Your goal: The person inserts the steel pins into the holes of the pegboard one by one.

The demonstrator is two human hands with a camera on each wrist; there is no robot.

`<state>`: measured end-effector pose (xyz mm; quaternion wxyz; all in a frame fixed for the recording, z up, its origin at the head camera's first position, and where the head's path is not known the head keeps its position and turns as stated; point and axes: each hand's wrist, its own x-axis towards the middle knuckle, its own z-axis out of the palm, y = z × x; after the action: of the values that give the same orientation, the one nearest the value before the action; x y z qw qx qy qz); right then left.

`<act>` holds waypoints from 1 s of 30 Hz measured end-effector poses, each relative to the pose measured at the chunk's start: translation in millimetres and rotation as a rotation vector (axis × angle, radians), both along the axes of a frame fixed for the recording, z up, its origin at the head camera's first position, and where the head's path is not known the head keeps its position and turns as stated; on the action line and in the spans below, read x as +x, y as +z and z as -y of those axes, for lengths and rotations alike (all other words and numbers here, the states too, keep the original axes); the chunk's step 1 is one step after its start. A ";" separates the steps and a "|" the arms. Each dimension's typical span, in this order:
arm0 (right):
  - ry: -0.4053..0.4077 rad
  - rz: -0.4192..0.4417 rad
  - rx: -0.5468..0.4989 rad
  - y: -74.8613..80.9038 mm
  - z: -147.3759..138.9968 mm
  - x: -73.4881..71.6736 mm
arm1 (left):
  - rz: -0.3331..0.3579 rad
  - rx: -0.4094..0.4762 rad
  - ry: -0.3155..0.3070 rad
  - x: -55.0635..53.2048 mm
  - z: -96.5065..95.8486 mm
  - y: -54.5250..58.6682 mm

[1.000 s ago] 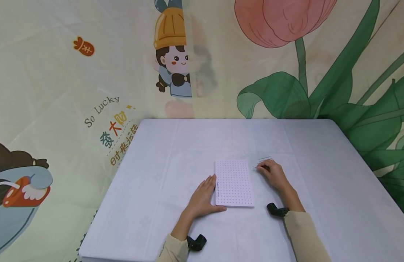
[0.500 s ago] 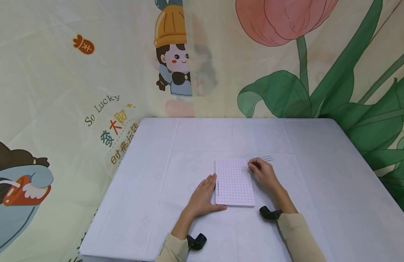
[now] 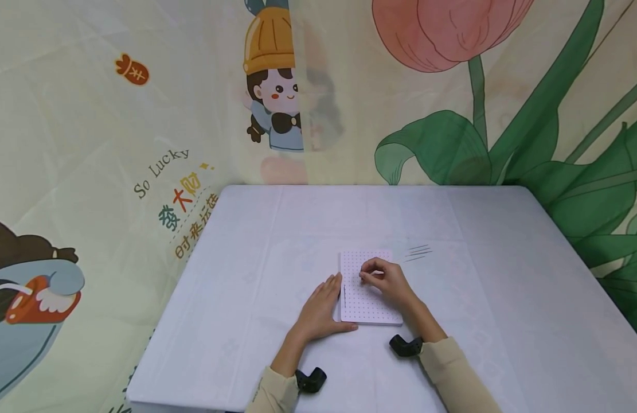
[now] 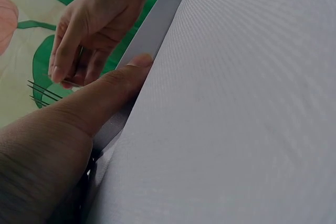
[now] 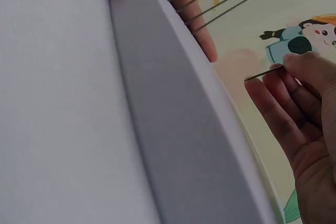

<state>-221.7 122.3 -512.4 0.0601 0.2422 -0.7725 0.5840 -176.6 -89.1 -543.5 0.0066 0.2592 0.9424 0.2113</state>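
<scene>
A white board (image 3: 372, 304) with a grid of small holes lies on the table in the head view. My left hand (image 3: 320, 315) rests against it, fingers stretched along the left edge and thumb along the near edge. Over the board's middle, my right hand (image 3: 387, 280) pinches a thin dark needle (image 5: 262, 73) between thumb and index finger; the right wrist view shows it tilted above the board's surface. Several similar upright needles (image 5: 220, 6) stick up in a row from the board, close to my left fingers.
Several loose needles (image 3: 418, 252) lie side by side on the white tablecloth (image 3: 483, 258), just right of the board's far corner. A printed cloth backdrop (image 3: 344, 86) hangs behind the table. Black wrist cameras (image 3: 312, 380) sit on both forearms.
My right hand has moved left from beside the loose needles to over the board's middle, bringing one needle along. My left hand has kept its place at the board.
</scene>
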 end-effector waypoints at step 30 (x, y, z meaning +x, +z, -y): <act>0.121 -0.101 0.050 6.1 34.4 12.0 | -0.028 0.019 -0.038 -3.7 2.9 -3.0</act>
<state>-209.6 87.9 -506.3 0.0575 0.3191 -0.7668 0.5539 -180.3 -92.1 -546.5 -0.0050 0.2803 0.9352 0.2165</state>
